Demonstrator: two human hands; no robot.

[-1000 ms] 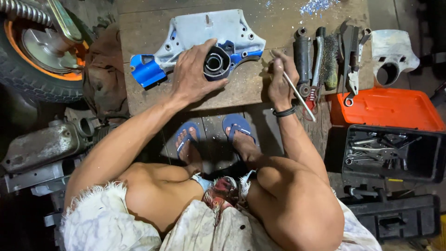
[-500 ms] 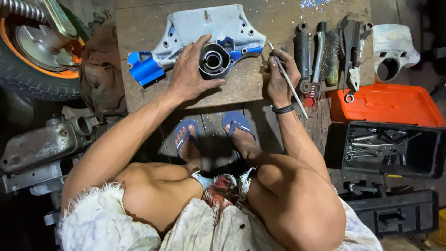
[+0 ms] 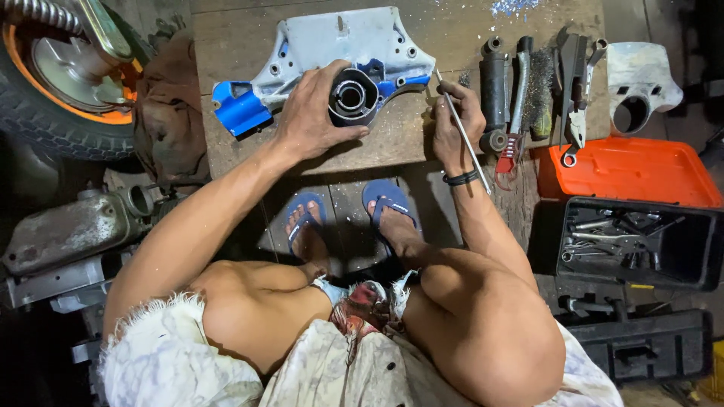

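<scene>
Far left: one orange-rimmed wheel with black tyre [image 3: 53,90], leaning beside the low wooden bench [image 3: 400,147].

On the bench: one grey cast-metal housing with blue ends [image 3: 339,38], lying flat, one dark ribbed cylindrical sleeve [image 3: 351,96] resting against its near edge.

Left hand [image 3: 313,113] spread and pressed down, fingers touching the sleeve.

Right hand [image 3: 452,124] closed around one thin steel rod [image 3: 480,172], tip up at the housing's right end.

Probably mid-step: part braced, rod being applied. Calls for a firm brace and a steady tip.

Below: two blue sandals [image 3: 392,203].

Right: one orange plastic case [image 3: 633,169].
</scene>
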